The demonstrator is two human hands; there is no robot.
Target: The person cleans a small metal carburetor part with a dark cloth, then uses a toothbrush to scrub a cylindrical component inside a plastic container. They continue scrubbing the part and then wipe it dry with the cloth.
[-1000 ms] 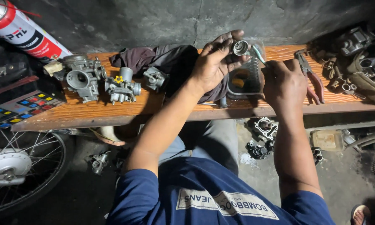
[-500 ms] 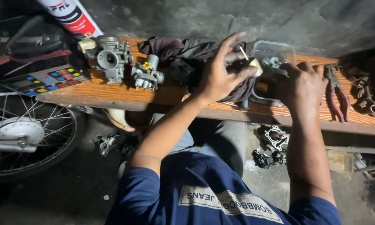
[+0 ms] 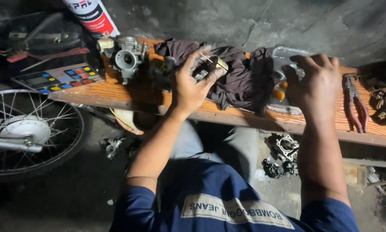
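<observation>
left hand point(image 3: 191, 83) grips small metal part point(image 3: 208, 64); right hand point(image 3: 315, 86) over tray point(image 3: 287, 53)

Carburetor body point(image 3: 127, 58) sits on the wooden counter point(image 3: 128, 96), and everything else goes off that. Just behind it to the left there's a red-and-white spray can point(image 3: 92, 16) lying tilted. Left of it is a calculator point(image 3: 57, 78) with coloured keys. Below-left, down on the floor, a spoked wheel point(image 3: 27, 131). Way off to the right along the counter, red-handled pliers point(image 3: 355, 103).
</observation>
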